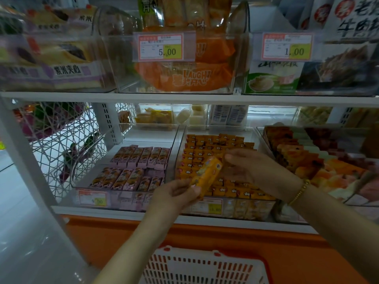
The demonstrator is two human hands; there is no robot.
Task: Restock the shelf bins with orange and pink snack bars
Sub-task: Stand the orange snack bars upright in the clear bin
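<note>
- Above the front of the orange-bar bin point(217, 130), on the lower shelf, an orange snack bar point(207, 173) is held tilted.
- Its lower end is pinched by the left hand point(176, 194); this grip is closed on the bar.
- Its upper end is met by the right hand point(244, 167); whether that grip is closed cannot be told.
- Pink snack bars point(139, 158) are laid in the bin just beside, to the left.
- A red and white basket point(201, 267) is seen below the arms.

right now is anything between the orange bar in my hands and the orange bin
Nothing visible. The orange bar, held at its ends by the left hand and right hand, hangs over the open-topped orange bin.
</note>
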